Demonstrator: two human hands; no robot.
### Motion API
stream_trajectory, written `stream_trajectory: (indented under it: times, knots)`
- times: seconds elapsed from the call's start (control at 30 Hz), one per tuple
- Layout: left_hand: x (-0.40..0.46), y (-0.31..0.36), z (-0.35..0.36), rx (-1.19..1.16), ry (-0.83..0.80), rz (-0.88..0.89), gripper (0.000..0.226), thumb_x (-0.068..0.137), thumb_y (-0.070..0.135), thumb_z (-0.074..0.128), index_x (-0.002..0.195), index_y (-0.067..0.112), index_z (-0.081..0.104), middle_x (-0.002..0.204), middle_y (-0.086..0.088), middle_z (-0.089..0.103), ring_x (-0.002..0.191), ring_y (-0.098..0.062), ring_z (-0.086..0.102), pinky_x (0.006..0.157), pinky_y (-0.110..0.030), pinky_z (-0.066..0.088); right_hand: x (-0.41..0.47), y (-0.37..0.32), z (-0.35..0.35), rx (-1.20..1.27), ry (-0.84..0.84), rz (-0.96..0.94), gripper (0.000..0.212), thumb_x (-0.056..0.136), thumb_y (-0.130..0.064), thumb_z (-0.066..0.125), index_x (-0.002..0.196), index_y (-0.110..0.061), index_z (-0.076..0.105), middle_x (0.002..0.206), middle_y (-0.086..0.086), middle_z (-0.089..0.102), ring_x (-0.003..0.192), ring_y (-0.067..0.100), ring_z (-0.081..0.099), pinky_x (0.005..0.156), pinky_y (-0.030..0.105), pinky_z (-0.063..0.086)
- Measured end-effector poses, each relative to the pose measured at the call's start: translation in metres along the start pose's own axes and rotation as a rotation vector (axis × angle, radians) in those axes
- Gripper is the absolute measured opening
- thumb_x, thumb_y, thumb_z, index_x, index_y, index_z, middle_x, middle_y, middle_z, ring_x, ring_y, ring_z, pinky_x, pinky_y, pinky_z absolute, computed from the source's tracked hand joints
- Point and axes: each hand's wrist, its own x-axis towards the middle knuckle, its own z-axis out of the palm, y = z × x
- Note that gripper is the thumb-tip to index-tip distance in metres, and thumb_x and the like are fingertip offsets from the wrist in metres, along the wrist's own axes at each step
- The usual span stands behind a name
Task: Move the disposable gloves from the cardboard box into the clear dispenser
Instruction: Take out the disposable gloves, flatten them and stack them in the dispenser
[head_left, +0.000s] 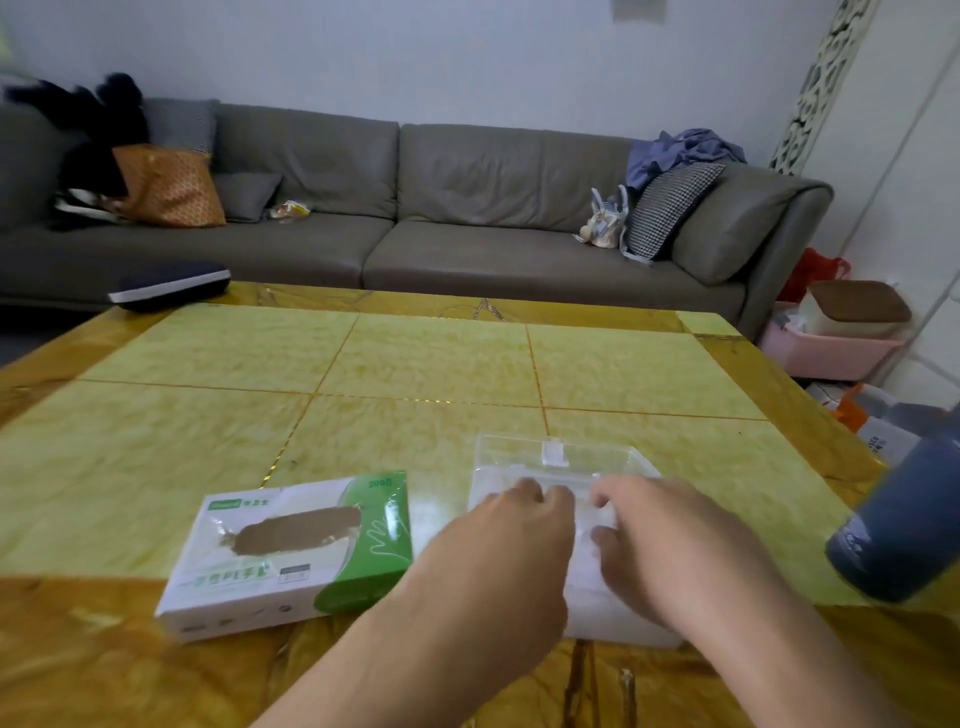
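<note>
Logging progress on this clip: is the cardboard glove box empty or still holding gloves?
Looks empty: the cardboard box shows only bare brown inside through its torn oval opening. Its hidden ends cannot be checked.

Yellow-tiled table (415, 364) carries cardboard box (291, 551) left of the fingers (524, 491), clear dispenser (556, 457) beneath them.
</note>
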Motion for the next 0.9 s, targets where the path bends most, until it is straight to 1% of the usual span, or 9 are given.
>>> stream_trajectory:
  times: [0.13,0.23,0.3,0.37,0.5,0.63,0.77,0.83,0.9]
  knots:
    - [-0.027,-0.038,-0.021,0.047,0.309,-0.153,0.020,0.094,0.011,0.045,0.107,0.026,0.047,0.105,0.008,0.052,0.081,-0.016,0.048,0.057,-0.029,0.031,-0.001,-0.017,0.000,0.063,0.205,0.031,0.023,0.097,-0.016,0.045,0.107,-0.029,0.061,0.091,-0.011,0.062,0.080,0.016,0.062,0.071,0.035,0.057]
    - [-0.036,-0.090,-0.018,0.091,0.220,-0.391,0.014,0.101,0.025,0.040,0.090,0.025,0.046,0.094,0.005,0.053,0.082,-0.016,0.053,0.065,-0.031,0.040,-0.003,-0.030,0.009,0.147,0.351,-0.057,0.022,0.096,-0.015,0.053,0.106,-0.033,0.061,0.091,-0.019,0.060,0.078,0.011,0.055,0.061,0.029,0.045]
    - [-0.039,-0.124,-0.007,0.114,-0.052,-0.428,0.024,0.106,0.037,0.038,0.119,0.031,0.057,0.118,0.004,0.063,0.108,-0.020,0.060,0.084,-0.036,0.048,-0.005,-0.043,0.017,0.196,0.383,-0.176,0.026,0.088,-0.006,0.059,0.097,-0.031,0.061,0.089,-0.017,0.064,0.078,0.009,0.056,0.061,0.028,0.046]
    - [-0.042,-0.143,0.003,0.077,-0.224,-0.425,0.053,0.104,0.061,0.035,0.150,0.036,0.042,0.149,0.005,0.054,0.135,-0.021,0.050,0.110,-0.039,0.041,-0.007,-0.055,0.030,0.218,0.396,-0.300,0.032,0.080,0.000,0.062,0.094,-0.029,0.063,0.086,-0.016,0.064,0.079,0.010,0.061,0.063,0.028,0.052]
    - [-0.040,-0.155,0.014,0.032,-0.243,-0.403,0.076,0.099,0.073,0.030,0.155,0.021,0.039,0.161,-0.001,0.040,0.149,-0.022,0.034,0.124,-0.043,0.024,-0.004,-0.071,0.050,0.215,0.337,-0.429,0.034,0.079,-0.001,0.066,0.097,-0.030,0.062,0.087,-0.019,0.061,0.083,0.008,0.059,0.069,0.021,0.047]
    - [-0.037,-0.156,0.013,0.013,-0.190,-0.387,0.065,0.099,0.073,0.035,0.132,0.022,0.059,0.146,-0.002,0.054,0.134,-0.025,0.047,0.115,-0.041,0.032,0.000,-0.075,0.053,0.235,0.343,-0.450,0.035,0.078,0.002,0.069,0.093,-0.029,0.062,0.083,-0.020,0.059,0.079,0.007,0.058,0.067,0.018,0.044]
    - [-0.040,-0.154,0.010,-0.079,-0.117,-0.375,0.060,0.096,0.071,0.046,0.149,0.042,0.045,0.142,0.007,0.058,0.126,-0.019,0.055,0.103,-0.034,0.044,-0.001,-0.075,0.054,0.248,0.363,-0.456,0.035,0.078,0.001,0.071,0.092,-0.030,0.062,0.081,-0.021,0.058,0.078,0.006,0.056,0.065,0.015,0.042]
    - [-0.040,-0.155,0.010,-0.158,-0.045,-0.363,0.032,0.097,0.066,0.050,0.116,0.048,0.067,0.115,0.004,0.068,0.100,-0.015,0.065,0.083,-0.033,0.053,-0.002,-0.074,0.054,0.245,0.378,-0.453,0.035,0.078,0.001,0.072,0.091,-0.030,0.061,0.081,-0.020,0.057,0.079,0.007,0.057,0.065,0.017,0.045]
    - [-0.039,-0.155,0.006,-0.236,0.097,-0.368,0.045,0.098,0.059,0.052,0.071,0.028,0.068,0.089,-0.003,0.073,0.067,-0.015,0.066,0.064,-0.035,0.057,-0.002,-0.072,0.053,0.243,0.421,-0.469,0.035,0.077,0.002,0.073,0.092,-0.028,0.063,0.083,-0.018,0.059,0.082,0.010,0.059,0.068,0.023,0.050]
